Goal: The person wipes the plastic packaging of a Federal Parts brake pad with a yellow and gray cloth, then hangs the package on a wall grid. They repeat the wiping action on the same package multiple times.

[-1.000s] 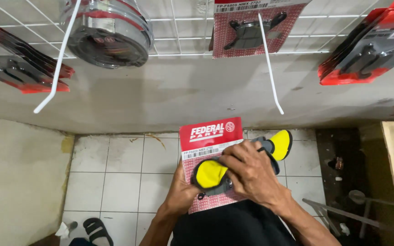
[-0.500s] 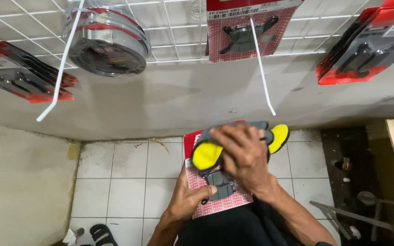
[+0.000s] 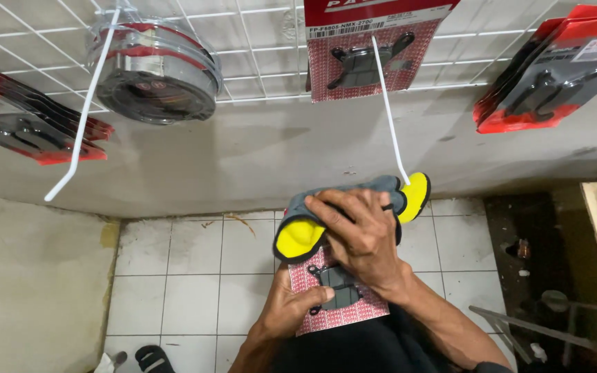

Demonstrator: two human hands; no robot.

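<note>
since the earlier frame right hand [image 3: 361, 238] slid the yellow-grey cloth [image 3: 298, 235] up the red blister pack [image 3: 336, 293] — fingers clenched on cloth — left hand [image 3: 291, 311] grasps pack's lower edge.

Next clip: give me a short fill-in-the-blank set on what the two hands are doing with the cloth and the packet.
1. The right hand presses a grey and ____ cloth.
2. The left hand holds a red carded packet from ____ the cloth.
3. The floor under the hands is covered in white ____.
4. Packets hang on a white wire ____ above.

Missing words: yellow; below; tiles; grid
</note>
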